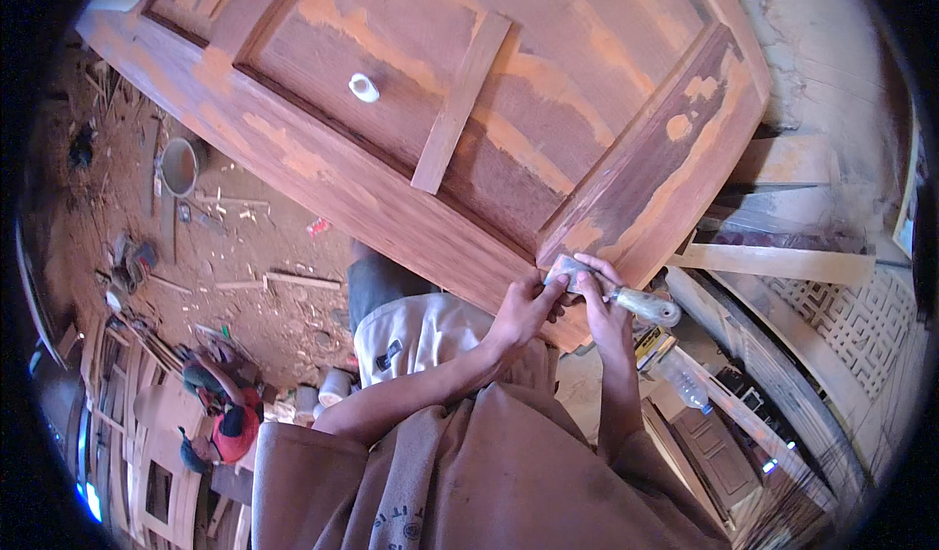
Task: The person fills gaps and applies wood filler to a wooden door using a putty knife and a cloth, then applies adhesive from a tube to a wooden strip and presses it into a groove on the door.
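Observation:
Over the near edge of a large wooden panel door [372,183], my two hands meet on a putty knife [646,306]. My left hand [528,308] is closed, its thumb and fingers pinching the side of the wide blade. My right hand [604,301] is closed around the knife where blade and handle join, its thumb against the blade. The pale handle sticks out to the right. Orange filler is smeared in patches across the door. A loose wooden strip [464,105] lies across its recessed panel, with a small white ring-shaped piece [364,88] to the left.
A bucket [181,166] stands on the dirt floor at left among wood scraps and shavings. At lower left, another person [230,418] is near stacked wooden frames. Boards [778,262], a patterned panel [841,325] and a clear bottle [688,386] are at right.

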